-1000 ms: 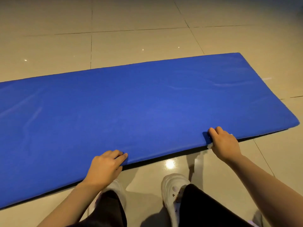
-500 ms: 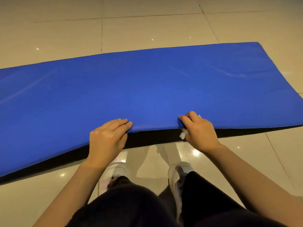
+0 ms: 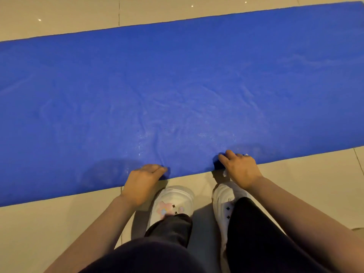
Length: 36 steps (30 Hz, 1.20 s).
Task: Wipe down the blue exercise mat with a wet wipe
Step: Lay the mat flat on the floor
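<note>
A long blue exercise mat (image 3: 177, 85) stretches across the tiled floor, its surface wrinkled and flecked with wet spots near the front edge. My left hand (image 3: 142, 182) grips that near edge with its fingers curled over the top. My right hand (image 3: 239, 168) grips the same edge further right. A crumpled white wet wipe (image 3: 225, 173) is pinched between that hand and the mat, and only small bits of it show.
Beige glossy floor tiles (image 3: 59, 14) surround the mat. My two white shoes (image 3: 173, 201) and dark trouser legs stand right against the mat's near edge, between my arms.
The near edge was lifted, showing a dark underside; now the mat lies lower against the floor and closer to my feet. Both hands kept their hold on the edge.
</note>
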Motion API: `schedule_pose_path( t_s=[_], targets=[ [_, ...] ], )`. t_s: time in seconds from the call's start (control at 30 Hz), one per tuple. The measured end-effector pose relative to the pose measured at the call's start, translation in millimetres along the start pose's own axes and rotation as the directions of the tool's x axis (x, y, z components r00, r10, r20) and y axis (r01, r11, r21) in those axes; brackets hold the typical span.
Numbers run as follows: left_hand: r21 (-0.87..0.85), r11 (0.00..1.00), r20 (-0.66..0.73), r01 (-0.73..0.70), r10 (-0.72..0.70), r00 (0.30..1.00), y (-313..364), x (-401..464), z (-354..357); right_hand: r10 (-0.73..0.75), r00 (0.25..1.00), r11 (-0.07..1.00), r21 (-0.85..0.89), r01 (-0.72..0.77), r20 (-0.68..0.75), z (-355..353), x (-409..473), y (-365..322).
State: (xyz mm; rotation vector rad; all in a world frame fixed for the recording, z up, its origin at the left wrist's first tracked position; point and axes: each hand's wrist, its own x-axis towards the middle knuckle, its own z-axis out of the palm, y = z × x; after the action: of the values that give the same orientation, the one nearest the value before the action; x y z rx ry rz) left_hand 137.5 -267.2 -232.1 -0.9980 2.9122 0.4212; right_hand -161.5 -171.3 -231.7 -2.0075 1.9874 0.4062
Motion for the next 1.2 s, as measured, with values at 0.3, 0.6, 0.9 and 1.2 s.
schedule_pose_path(
  t_s=[0.3,0.6,0.9,1.2],
  targets=[
    [-0.065,0.867,0.435,0.494,-0.42,0.796,-24.1,-7.6,-0.8,0.13,0.958,0.987,0.061,-0.15,0.257,-13.4,20.7,-5.2],
    [-0.138,0.836,0.362,0.531,-0.456,0.813,-25.6,-11.8,-56.1,0.004,0.911,0.951,0.279,-0.13,0.412,-90.8,-6.9,-11.2],
    [-0.324,0.683,-0.141,0.654,-0.719,0.681,-4.3,-85.7,-195.2,-0.056,0.998,0.996,0.065,0.054,0.03,-270.0,-72.5,-49.5],
    [-0.584,0.509,-0.287,0.633,-0.858,0.425,12.0,-208.1,-234.3,-0.317,0.926,0.948,-0.079,0.307,-0.207,-338.2,-106.1,-165.1]
  ],
)
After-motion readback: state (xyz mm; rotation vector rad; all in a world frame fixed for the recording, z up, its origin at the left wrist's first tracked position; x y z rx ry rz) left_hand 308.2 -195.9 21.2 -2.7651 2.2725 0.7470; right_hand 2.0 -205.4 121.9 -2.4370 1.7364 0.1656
